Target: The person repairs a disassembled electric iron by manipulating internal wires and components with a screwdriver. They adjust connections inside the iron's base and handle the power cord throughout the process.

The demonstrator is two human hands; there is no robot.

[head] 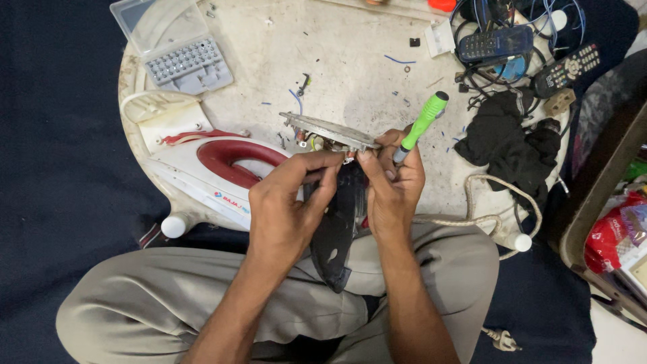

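Metal soleplate [328, 129] stood on a black iron base [337, 229] over my lap; left hand [286, 212] pinched its edge, right hand [391, 189] gripped a green-handled screwdriver [419, 128] beside it.

red packet [617, 232] cut off, fingertips [335, 160] hidden

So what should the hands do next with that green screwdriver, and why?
Probably bring the tip of the green screwdriver down to the fittings under the metal soleplate: the right hand holds it tip-down there while the left hand pinches beside it.
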